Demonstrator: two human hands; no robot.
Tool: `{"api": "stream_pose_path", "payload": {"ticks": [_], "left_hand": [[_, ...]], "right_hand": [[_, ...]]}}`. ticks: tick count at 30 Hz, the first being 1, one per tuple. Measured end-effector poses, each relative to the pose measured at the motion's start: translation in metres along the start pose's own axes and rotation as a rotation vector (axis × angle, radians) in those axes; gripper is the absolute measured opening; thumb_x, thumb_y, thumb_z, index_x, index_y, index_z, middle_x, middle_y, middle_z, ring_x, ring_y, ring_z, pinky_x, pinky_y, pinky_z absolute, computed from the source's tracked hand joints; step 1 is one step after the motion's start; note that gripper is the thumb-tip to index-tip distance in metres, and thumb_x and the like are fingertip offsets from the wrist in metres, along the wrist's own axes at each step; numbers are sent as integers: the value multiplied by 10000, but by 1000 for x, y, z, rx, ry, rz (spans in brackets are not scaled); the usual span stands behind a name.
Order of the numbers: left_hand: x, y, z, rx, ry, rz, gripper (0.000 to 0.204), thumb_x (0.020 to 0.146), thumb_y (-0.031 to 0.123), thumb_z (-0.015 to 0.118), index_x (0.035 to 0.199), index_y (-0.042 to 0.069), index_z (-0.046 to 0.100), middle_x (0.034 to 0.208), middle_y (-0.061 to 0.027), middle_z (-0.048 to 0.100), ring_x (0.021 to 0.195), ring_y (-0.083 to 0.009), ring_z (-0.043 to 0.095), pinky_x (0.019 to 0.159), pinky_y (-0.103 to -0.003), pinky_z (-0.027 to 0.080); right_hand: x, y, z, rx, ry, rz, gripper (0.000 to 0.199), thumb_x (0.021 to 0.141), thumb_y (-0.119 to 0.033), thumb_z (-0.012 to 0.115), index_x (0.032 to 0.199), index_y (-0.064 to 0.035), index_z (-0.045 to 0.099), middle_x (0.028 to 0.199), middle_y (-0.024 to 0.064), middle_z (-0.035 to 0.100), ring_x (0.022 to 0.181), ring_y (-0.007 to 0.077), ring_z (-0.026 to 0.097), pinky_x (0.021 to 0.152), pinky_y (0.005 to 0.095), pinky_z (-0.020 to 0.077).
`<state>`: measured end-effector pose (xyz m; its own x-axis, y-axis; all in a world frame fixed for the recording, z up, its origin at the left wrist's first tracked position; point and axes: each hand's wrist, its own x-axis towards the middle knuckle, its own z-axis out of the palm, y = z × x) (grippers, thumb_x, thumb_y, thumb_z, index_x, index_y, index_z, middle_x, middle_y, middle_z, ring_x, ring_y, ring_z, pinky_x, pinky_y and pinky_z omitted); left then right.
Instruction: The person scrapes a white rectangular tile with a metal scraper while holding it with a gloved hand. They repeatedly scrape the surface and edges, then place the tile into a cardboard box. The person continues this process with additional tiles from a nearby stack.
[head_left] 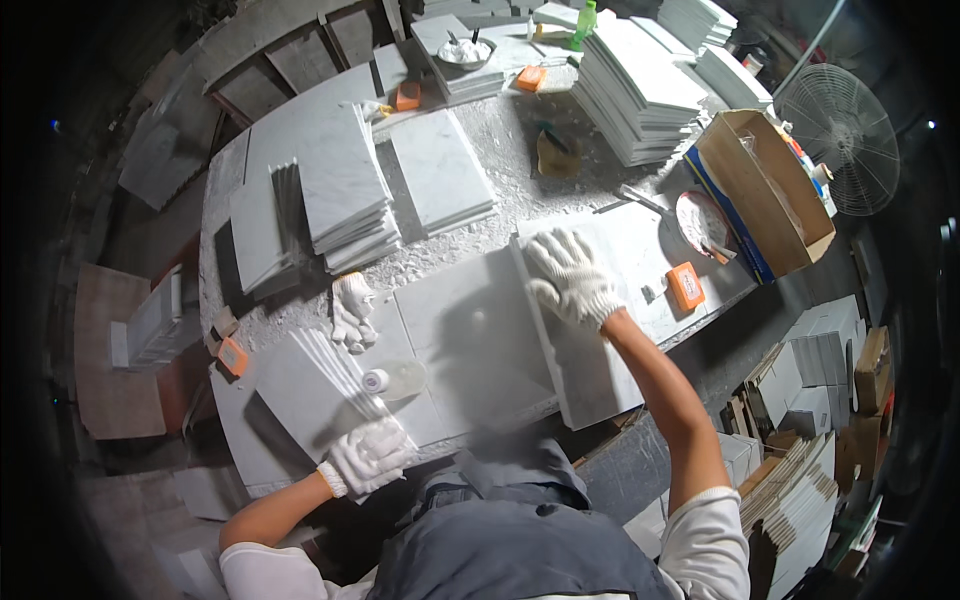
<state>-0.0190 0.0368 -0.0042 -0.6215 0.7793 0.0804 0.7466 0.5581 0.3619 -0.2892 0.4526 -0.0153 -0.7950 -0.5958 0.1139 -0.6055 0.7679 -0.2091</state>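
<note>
My right hand, in a white knitted glove, lies flat with fingers stretched out across the upper left part of a pale marble tile. My left hand, gloved the same way, rests at the near corner of a fanned stack of white tiles, its fingers extended. No grip on a tile shows there. Between the hands, a grey-white tile lies flat with my shadow on it. A clear bottle with a white cap lies on its side near the left stack. Behind it is a crumpled white glove.
Tile stacks stand across the dusty table, a taller one at the far right. To the right are an orange box, a bowl of white paste, an open cardboard box and a caged fan. More tiles fill the floor at right.
</note>
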Motion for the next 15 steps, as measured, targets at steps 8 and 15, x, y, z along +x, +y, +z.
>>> {"api": "stream_pose_path", "payload": {"ticks": [8, 15], "left_hand": [[32, 27, 8, 182, 18, -292, 345, 860, 310, 687, 1170, 164, 730, 1260, -87, 667, 1224, -332, 624, 1096, -506, 480], [28, 23, 17, 231, 8, -263, 352, 897, 302, 667, 1214, 155, 714, 1258, -78, 646, 1263, -281, 594, 1157, -474, 402]], "right_hand": [[33, 69, -10, 124, 3, 26, 718, 1013, -588, 465, 1540, -101, 440, 1635, 164, 348, 1531, 380, 263, 1274, 489, 194], [-41, 40, -34, 63, 266, -249, 556, 985, -597, 484, 1297, -143, 556, 1316, 145, 524, 1355, 400, 440, 1192, 554, 317]]}}
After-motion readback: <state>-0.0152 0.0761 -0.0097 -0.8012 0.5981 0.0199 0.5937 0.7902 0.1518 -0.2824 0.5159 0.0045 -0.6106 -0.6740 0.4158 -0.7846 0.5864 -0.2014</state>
